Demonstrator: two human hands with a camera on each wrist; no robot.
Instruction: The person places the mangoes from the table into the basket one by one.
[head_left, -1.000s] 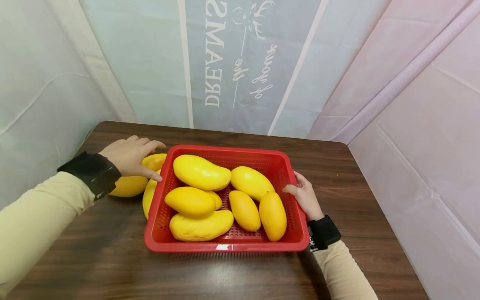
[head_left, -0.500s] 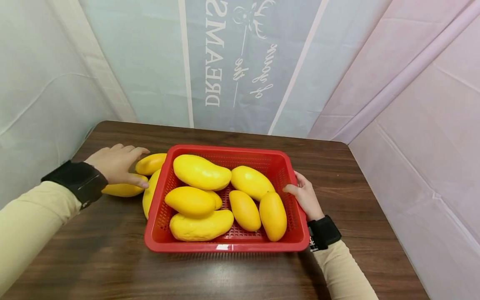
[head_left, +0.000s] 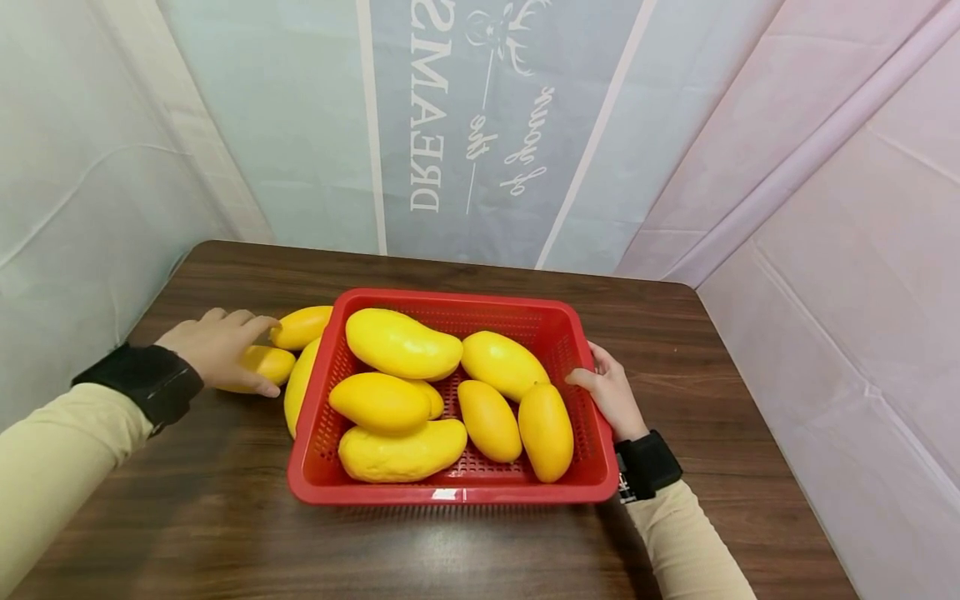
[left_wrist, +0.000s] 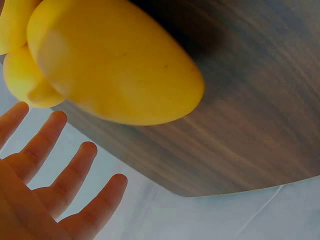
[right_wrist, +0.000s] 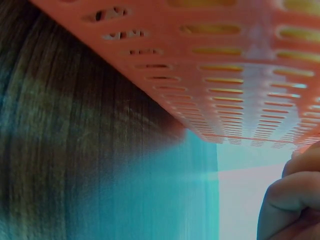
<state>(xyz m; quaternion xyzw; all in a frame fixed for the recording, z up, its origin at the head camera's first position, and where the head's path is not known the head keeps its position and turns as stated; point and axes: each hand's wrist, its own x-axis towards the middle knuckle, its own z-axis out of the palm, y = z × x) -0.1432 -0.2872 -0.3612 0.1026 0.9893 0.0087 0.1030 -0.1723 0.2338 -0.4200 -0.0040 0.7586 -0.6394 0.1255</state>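
Observation:
A red perforated basket (head_left: 375, 495) stands mid-table with several yellow mangoes (head_left: 405, 343) in it. My right hand (head_left: 617, 396) grips its right rim, thumb over the edge. In the right wrist view, curled fingers (right_wrist: 292, 195) lie by the slotted basket wall (right_wrist: 175, 75). Left of the basket, my left hand (head_left: 213, 343) hovers with spread fingers over a loose mango (head_left: 268, 367), partly hiding it. The left wrist view has a big mango (left_wrist: 120, 65) beyond the parted fingertips (left_wrist: 88, 150). Two other loose mangoes, one farther back (head_left: 302, 327) and one against the basket (head_left: 298, 392), lie close by.
The dark wooden table (head_left: 450, 554) has a rounded back left corner. Behind it hangs a pale blue cloth (head_left: 315, 125) with mirrored lettering. White cloth walls (head_left: 847, 317) close in on both sides.
My left hand has moved left and slightly toward me, away from the basket rim, uncovering more of the loose mangoes. The right hand and the basket have stayed in place.

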